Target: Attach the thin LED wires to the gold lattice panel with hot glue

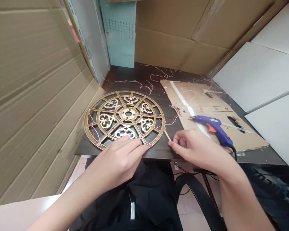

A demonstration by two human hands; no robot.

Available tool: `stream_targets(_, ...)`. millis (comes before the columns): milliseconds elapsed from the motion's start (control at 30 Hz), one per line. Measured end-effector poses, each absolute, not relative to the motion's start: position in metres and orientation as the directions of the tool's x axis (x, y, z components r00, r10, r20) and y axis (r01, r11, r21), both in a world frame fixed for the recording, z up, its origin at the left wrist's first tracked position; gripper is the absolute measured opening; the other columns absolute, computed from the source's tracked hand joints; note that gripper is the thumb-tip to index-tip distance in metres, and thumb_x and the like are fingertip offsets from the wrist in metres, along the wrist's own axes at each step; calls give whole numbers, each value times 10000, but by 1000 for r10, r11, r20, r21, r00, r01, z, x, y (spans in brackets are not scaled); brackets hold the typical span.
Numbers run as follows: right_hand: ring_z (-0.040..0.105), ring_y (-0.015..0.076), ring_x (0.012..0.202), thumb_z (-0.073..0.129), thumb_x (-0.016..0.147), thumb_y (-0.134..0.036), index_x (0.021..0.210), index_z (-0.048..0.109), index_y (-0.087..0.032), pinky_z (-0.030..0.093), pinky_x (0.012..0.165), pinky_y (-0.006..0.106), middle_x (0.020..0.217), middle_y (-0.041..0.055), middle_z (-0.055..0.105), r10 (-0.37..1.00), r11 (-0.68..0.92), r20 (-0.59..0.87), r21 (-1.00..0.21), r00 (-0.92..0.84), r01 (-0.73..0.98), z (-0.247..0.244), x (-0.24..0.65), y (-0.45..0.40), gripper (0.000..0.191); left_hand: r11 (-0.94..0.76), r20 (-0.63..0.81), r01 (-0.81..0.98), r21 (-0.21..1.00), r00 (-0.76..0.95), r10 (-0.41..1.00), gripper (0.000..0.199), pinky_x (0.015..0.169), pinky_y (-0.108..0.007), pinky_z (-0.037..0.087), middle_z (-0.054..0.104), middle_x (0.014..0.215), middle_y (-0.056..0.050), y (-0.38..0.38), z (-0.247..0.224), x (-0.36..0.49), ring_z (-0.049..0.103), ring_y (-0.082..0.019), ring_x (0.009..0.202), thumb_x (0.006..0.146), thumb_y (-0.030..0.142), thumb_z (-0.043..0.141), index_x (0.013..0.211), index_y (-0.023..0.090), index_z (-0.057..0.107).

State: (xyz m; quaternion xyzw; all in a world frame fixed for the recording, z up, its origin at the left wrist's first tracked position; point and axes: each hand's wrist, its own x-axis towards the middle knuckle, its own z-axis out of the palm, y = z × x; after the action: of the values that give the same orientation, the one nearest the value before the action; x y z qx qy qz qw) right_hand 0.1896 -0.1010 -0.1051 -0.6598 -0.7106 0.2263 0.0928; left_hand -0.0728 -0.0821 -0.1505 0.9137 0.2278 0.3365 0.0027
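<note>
A round golden openwork frame (128, 107) with spokes and scroll ornaments lies flat on the dark table. Thin red and white wires (93, 128) run along its rim. My left hand (121, 157) is closed on the near edge of this frame, fingertips over the rim and the wires; its thumb is mostly hidden. Between the thumb and curled fingers of my right hand (191, 144) is a thin wooden stick (167, 135). The far tip of the stick reaches the frame's right rim, where wires come together.
A blue glue gun (210, 123) with an orange trigger rests on a cardboard sheet (197, 91) at the right. Loose wires (144, 85) trail over the back of the table (125, 73). Cardboard walls (168, 35) stand behind and at the left; white panels (262, 70) rise at the right.
</note>
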Motion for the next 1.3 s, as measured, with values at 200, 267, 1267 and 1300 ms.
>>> stream_targets(200, 502, 119, 433, 629, 758, -181, 595, 617, -201, 303, 388, 232, 488, -24, 590, 925, -75, -364, -459, -111, 885, -87, 212, -93, 165, -901, 620, 414, 131, 675, 400, 206, 725, -372, 538, 730, 937, -64, -83, -149, -73, 664, -194, 786, 946, 17, 612, 1126, 103, 666)
stream_targets(267, 529, 120, 424, 638, 759, -210, 633, 633, -198, 357, 390, 216, 496, -25, 589, 946, -139, -315, -593, -70, 793, -83, 221, -94, 127, -901, 618, 413, 130, 678, 399, 220, 720, -371, 543, 725, 931, -64, -83, -148, -73, 661, -193, 785, 945, 5, 594, 1130, 100, 665)
stream_targets(1267, 668, 129, 691, 664, 1016, -240, 893, 689, -174, 566, 622, 240, 850, 33, 717, 884, 466, 403, -792, -237, 394, -136, 149, -101, 143, -906, 654, 407, 116, 655, 379, 257, 767, -385, 583, 773, 1045, -103, -84, -155, -74, 740, -231, 877, 948, 9, 631, 1190, 89, 662)
stream_targets(1300, 659, 127, 693, 657, 1020, -229, 887, 679, -176, 555, 630, 238, 843, 28, 715, 868, 496, 424, -765, -258, 411, -136, 149, -100, 145, -907, 655, 404, 114, 656, 375, 272, 773, -387, 586, 773, 1061, -108, -84, -155, -74, 744, -238, 897, 945, 6, 634, 1203, 87, 661)
